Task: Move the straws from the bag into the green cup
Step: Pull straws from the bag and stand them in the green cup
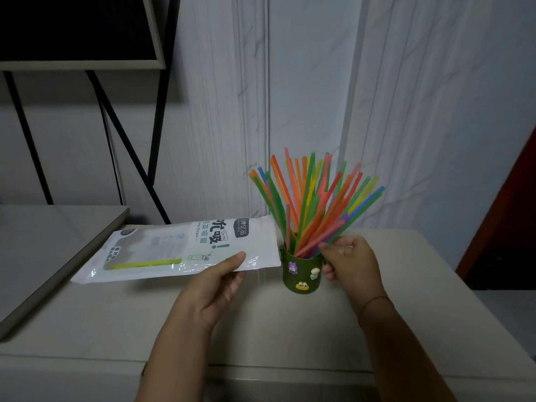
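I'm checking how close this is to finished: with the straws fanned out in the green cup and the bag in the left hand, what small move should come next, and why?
Probably draw out the last green straw that seems to lie in the bag held by the left hand. Nearly all the straws already stand in the green cup, where the right hand touches their lower ends, so it looks like the only one left.

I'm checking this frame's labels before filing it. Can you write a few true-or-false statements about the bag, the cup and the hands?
1. The straws stand fanned out in the green cup. True.
2. The left hand holds the bag. True.
3. The bag is full of straws. False: only a yellow-green strip shows inside.
4. The right hand rests flat on the table. False: it is at the cup and straws.
5. The cup lies tipped over. False: it is upright.
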`<state>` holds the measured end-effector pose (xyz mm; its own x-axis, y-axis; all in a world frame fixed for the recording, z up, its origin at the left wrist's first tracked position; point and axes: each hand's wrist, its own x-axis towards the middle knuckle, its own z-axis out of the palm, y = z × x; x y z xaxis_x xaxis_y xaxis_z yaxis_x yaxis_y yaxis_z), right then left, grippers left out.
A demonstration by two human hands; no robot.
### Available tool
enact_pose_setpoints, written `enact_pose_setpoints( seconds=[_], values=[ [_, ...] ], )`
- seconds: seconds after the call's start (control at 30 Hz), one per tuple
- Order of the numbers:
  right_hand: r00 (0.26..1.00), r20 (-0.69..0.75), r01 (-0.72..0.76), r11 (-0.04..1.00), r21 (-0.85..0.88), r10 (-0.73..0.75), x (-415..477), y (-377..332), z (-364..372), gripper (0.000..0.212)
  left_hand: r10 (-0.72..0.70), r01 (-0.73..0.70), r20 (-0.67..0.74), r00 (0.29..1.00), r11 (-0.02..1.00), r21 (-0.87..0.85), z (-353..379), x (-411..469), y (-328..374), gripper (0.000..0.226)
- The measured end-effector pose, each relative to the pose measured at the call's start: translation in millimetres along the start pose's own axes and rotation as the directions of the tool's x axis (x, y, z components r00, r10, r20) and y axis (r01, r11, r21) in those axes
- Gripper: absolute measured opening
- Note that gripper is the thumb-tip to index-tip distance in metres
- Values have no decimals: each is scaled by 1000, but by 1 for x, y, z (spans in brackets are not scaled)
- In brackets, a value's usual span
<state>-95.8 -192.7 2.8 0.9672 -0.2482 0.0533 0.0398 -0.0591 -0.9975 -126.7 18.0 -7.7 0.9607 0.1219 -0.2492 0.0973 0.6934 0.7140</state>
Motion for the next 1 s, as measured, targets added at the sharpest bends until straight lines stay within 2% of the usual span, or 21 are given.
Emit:
enact_pose_setpoints(
  seconds=[0.1, 0.2, 0.23, 0.33, 0.43, 0.53, 0.67, 0.87, 1.0],
  values=[
    [989, 86, -117, 993, -30, 119, -5, 1, -1, 23, 3, -3, -7, 1000, 1000, 3, 0, -3, 2, 33],
    [962, 167, -204, 976, -76, 215, -11, -1, -3, 16, 10, -10, -7, 1000, 1000, -5, -1, -9, 4, 33],
    [949, 198, -230, 968, -97, 245, -14, -2, -4, 21, 11, -11, -7, 1000, 1000, 0, -1, -11, 5, 33],
    [880, 337, -319, 942, -102, 334, -24, -10, -4, 25, 7, -6, -18, 1000, 1000, 27, 0, -17, 8, 32],
    [792, 471, -446, 895, 9, 389, -34, -17, -1, 16, 29, -28, -29, 999, 998, 49, -1, -25, 13, 33],
    [720, 558, -598, 777, 197, 413, -47, -14, 6, 25, 62, -59, -19, 998, 993, 106, -4, -42, 11, 43],
    [641, 625, -733, 596, 327, 445, -65, -3, 17, 39, 177, -170, 6, 984, 931, 323, -8, -68, -3, 44],
    [612, 650, -785, 446, 430, 451, -79, 5, 22, 35, 306, -354, 181, 935, 753, 555, 0, -95, -9, 46],
    [600, 684, -797, 387, 464, 414, -84, 5, 23, 33, 336, -389, 202, 920, 722, 572, -2, -100, -11, 47]
  ],
)
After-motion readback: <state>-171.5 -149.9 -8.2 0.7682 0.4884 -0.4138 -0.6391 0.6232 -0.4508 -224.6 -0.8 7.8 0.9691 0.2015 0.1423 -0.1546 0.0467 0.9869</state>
